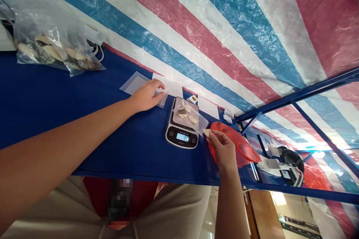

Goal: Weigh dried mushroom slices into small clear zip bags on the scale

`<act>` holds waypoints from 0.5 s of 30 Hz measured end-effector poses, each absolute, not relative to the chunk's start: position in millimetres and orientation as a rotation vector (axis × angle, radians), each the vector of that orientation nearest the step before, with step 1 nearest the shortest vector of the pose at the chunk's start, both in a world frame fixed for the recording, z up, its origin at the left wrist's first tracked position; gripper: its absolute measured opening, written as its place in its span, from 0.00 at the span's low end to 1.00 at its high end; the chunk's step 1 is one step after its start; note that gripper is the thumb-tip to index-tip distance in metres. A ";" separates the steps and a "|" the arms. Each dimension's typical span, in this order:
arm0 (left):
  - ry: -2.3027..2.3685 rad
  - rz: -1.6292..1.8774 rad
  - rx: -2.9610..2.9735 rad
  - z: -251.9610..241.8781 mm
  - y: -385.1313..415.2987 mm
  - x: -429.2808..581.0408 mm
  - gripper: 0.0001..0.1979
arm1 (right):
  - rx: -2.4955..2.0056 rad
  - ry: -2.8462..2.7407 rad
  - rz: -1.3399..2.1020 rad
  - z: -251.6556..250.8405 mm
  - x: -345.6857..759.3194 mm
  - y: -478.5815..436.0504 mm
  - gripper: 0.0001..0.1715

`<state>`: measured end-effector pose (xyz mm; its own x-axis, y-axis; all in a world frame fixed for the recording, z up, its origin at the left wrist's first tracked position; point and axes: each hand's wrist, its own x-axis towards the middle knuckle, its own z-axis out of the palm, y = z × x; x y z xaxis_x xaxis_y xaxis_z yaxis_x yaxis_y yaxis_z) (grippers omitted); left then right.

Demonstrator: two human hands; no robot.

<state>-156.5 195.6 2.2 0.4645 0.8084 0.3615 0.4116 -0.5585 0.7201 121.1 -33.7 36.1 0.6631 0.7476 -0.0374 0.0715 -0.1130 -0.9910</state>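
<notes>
A digital kitchen scale (pixel 181 139) stands on the blue tabletop, its lit display seeming to read 85. On its plate lies a clear plastic bag (pixel 200 122) with several pale dried slices (pixel 183 114) in it. My right hand (pixel 224 148) pinches a pale slice (pixel 206 132) between thumb and fingertips, close to the bag's right end. Under that hand spreads a red plastic bag (pixel 238 149), whose contents are hidden. Left of the scale, my left hand (pixel 148 95) rests over flat clear bags (pixel 136 83), thumb and fingers apart.
A large clear bag of dried slices (pixel 56 50) sits at the far left beside white cables. White paper (pixel 208 107) and small packets (pixel 228 115) lie along the striped sheet (pixel 179 26) behind. Blue metal bars (pixel 322 123) cross the right side, with black and white items (pixel 291 162) beyond.
</notes>
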 end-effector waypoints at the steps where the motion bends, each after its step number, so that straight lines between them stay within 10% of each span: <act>1: 1.009 0.948 2.170 2.2 195.6 -156.4 0.18 | -1.578 -0.666 0.699 36.4 120.6 -30.1 0.28; 15: 0.987 0.955 2.173 0.4 198.1 -155.5 0.16 | -1.459 -0.590 0.724 37.5 105.5 11.0 0.21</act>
